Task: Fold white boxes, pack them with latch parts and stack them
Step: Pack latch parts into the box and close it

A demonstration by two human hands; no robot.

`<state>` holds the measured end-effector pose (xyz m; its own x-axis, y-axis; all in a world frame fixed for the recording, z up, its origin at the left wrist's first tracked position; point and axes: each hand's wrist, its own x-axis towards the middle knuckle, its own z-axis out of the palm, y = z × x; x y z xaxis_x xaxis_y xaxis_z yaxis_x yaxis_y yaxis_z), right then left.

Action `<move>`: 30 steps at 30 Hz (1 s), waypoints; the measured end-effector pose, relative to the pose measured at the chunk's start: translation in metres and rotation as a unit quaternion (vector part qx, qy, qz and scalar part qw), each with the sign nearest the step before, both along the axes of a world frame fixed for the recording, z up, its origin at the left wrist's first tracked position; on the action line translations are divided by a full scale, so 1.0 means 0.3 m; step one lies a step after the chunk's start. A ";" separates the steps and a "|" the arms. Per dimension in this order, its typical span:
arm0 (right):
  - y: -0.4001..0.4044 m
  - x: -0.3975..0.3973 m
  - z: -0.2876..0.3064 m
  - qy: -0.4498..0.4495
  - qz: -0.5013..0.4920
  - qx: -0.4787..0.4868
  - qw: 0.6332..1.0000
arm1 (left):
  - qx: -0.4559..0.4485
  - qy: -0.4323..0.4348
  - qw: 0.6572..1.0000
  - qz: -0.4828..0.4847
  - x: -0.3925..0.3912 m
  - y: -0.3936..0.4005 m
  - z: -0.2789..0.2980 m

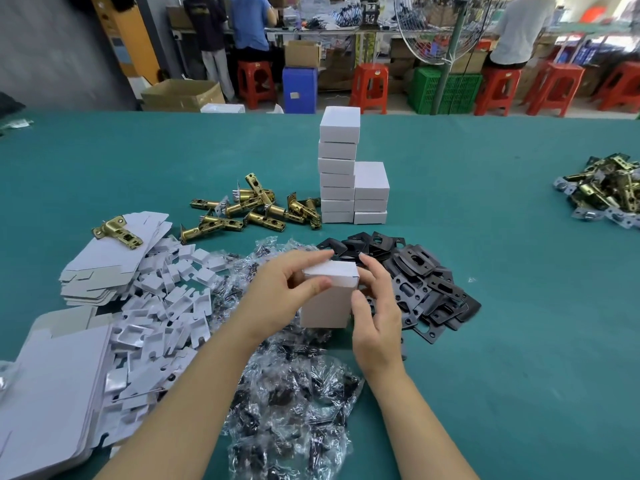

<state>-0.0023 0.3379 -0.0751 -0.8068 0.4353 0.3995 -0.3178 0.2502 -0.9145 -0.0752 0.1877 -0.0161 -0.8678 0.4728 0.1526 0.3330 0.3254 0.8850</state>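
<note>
Hands meet over the near centre of the green table point(485, 341), both on one white box point(327, 296) held upright above the bagged parts. Left hand point(284, 292) grips the box from the left, thumb lying along its top front edge and fingers curled over the far top edge. Right hand point(375, 317) holds the right side, fingers curled round the right edge and thumb on the front face. The box's top flap appears closed.

Clear bags of dark hardware point(291, 403) lie in a heap directly under and near of the box. Black strike plates point(426, 289) are piled just right of the right hand, touching the bag heap. To the left, small white card inserts point(173, 296) spread loosely, bordered by flat unfolded box blanks point(114, 258) with one brass latch point(117, 232) lying on top, and a further stack of blanks point(55, 386) at the near left edge.

Farther off, loose brass latches point(249, 209) lie left of and just beside two touching stacks of finished boxes point(339, 174), the left stack taller. A second latch pile point(606, 192) sits far right, well apart.

Open green surface runs from the plates rightward to that pile, and across the far strip beyond the stacks.
</note>
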 end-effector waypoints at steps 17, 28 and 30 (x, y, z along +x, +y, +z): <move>-0.005 -0.006 0.012 0.033 -0.061 0.055 0.996 | -0.031 0.072 0.997 -0.009 0.019 0.021 0.002; -0.002 -0.010 0.014 0.059 -0.083 0.106 0.989 | -0.037 0.020 0.999 -0.034 0.014 0.015 0.013; -0.004 -0.007 0.011 0.064 -0.101 0.108 0.987 | -0.037 0.013 0.998 -0.043 0.015 0.008 0.008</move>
